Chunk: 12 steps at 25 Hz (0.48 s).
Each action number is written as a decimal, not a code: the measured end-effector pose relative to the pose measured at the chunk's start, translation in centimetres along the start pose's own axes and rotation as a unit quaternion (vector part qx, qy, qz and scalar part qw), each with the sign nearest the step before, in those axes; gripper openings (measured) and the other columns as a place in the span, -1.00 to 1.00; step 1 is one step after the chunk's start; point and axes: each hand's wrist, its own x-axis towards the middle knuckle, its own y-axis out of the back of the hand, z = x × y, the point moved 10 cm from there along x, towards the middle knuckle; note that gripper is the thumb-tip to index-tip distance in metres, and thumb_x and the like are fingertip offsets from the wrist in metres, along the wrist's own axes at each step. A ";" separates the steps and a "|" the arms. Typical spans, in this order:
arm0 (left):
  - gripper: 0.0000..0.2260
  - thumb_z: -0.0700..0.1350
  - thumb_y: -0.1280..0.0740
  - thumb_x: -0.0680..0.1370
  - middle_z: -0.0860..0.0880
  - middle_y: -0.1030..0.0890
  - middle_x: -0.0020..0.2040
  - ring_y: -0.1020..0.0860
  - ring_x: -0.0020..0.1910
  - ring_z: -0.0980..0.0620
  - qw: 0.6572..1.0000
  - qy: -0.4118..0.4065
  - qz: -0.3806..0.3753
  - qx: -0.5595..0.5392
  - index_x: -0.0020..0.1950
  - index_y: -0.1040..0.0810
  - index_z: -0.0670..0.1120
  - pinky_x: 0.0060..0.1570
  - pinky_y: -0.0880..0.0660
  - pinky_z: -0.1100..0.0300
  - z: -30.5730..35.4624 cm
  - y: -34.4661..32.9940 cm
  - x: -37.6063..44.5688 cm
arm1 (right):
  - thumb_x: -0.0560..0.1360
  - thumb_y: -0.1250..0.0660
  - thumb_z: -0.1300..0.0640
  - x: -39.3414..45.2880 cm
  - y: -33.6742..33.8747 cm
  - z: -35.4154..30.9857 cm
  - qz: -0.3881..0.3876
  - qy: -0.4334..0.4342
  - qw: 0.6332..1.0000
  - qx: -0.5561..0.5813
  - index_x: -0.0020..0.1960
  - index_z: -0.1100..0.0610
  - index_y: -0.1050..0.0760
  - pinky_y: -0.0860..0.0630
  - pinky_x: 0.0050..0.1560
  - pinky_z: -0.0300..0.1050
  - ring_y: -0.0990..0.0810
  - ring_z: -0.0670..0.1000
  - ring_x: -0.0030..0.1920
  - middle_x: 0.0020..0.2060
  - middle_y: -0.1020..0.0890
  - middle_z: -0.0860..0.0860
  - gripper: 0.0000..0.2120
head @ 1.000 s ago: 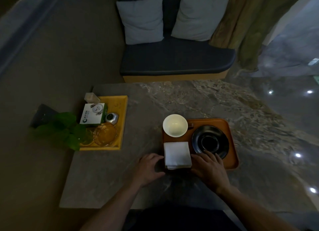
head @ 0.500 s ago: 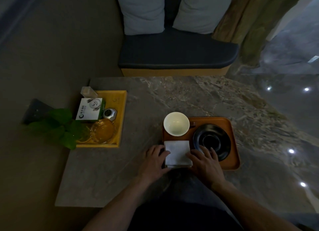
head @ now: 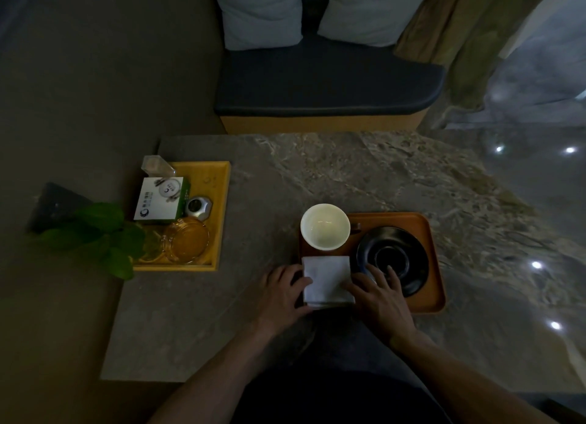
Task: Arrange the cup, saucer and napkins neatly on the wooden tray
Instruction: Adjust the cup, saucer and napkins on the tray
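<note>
The stone surface (head: pixel 317 176) carries 2 trays: a yellow tray (head: pixel 218 214) of odds and ends at the left, and the wooden tray (head: pixel 434 265) in front of the person. On the wooden tray the black saucer (head: pixel 409 249) fills the right half, the white cup (head: pixel 325 226) stands at the far left corner over the rim, not on the saucer, and the stack of white napkins (head: pixel 326 279) lies at the near left corner, its near edge overhanging the tray's front.

Over the last second both hands have closed in on the napkins. From resting beside the stack, they now press its 2 sides, and the stack sits slightly farther onto the tray. This looks like squaring and nudging the napkins into place; the cup and saucer appear untouched, so joining them is probably still ahead.

The left hand (head: pixel 282 292) lies palm down with fingers loosely spread, fingertips touching the stack's left edge. The right hand (head: pixel 379 293) is likewise flat and spread: its inner fingers rest on the stack's right edge, its outer fingers reach over the saucer's near rim. Neither hand grips anything.
</note>
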 end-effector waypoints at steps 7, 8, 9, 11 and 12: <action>-0.44 0.28 -0.32 0.44 0.00 -0.30 0.47 -0.23 0.46 -0.06 1.000 -0.001 -0.001 -0.015 0.39 -0.39 0.11 0.40 -0.16 -0.05 0.2 0.0 0.3 | 0.23 -0.59 -0.07 -0.1 0.5 -0.6 0.043 0.010 0.999 0.005 0.23 -0.04 -0.54 -0.37 0.26 0.41 -0.46 0.31 0.33 0.24 -0.59 0.11 -0.40; -0.41 0.30 -0.33 0.43 0.00 -0.29 0.48 -0.21 0.46 -0.06 1.000 -0.001 -0.002 -0.025 0.40 -0.38 0.11 0.42 -0.16 -0.06 0.1 0.2 0.4 | 0.26 -0.56 -0.12 0.1 0.5 -0.6 0.040 0.015 0.999 0.007 0.27 -0.05 -0.50 -0.33 0.30 0.41 -0.42 0.30 0.36 0.27 -0.56 0.11 -0.39; -0.37 0.33 -0.34 0.40 -0.01 -0.27 0.49 -0.19 0.47 -0.07 0.999 -0.003 -0.001 -0.033 0.41 -0.38 0.11 0.44 -0.15 -0.07 0.0 0.5 0.6 | 0.31 -0.50 -0.18 0.5 0.3 -0.5 0.032 0.018 0.999 0.009 0.33 -0.06 -0.44 -0.25 0.35 0.41 -0.34 0.29 0.41 0.34 -0.51 0.11 -0.36; -0.28 0.38 -0.34 0.37 -0.01 -0.23 0.52 -0.12 0.51 -0.07 1.000 -0.010 -0.012 -0.017 0.45 -0.33 0.10 0.47 -0.09 -0.09 -0.1 1.0 1.3 | 0.37 -0.35 -0.32 1.6 -0.2 0.1 0.005 0.023 1.000 0.006 0.49 -0.09 -0.19 0.00 0.44 0.39 -0.06 0.26 0.52 0.49 -0.30 0.09 -0.22; -0.24 0.39 -0.34 0.36 -0.01 -0.19 0.54 -0.07 0.53 -0.07 1.000 -0.015 -0.027 0.004 0.47 -0.29 0.10 0.48 -0.05 -0.11 -0.1 1.2 1.7 | 0.37 -0.27 -0.39 2.3 -0.6 0.3 -0.016 0.024 1.000 0.007 0.53 -0.10 -0.04 0.13 0.45 0.38 0.07 0.25 0.54 0.54 -0.17 0.08 -0.14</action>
